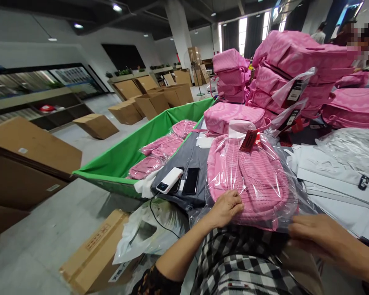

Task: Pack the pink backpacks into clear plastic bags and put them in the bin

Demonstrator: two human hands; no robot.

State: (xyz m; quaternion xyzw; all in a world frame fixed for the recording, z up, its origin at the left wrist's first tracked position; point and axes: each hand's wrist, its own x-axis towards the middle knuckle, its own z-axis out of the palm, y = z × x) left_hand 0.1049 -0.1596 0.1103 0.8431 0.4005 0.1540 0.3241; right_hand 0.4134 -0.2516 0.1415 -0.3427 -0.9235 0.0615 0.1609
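A pink backpack (252, 180) lies flat in front of me, inside a clear plastic bag (290, 194). A red hang tag (248, 140) and white paper (237, 128) show at its top end. My left hand (226, 208) is closed, its fingers curled on the plastic at the backpack's lower left. At the lower right corner of the plastic is my right hand (310, 232), smeared by motion; whether it grips the film cannot be made out.
Pink backpacks are stacked behind (295, 61). White sheets (332, 172) and clear plastic bags (353, 143) lie right. A white power bank (169, 180) and black phone (191, 181) lie left. Beyond is a green-walled bin (110, 166) with wrapped pink packs. Cardboard boxes (95, 250) stand on the floor.
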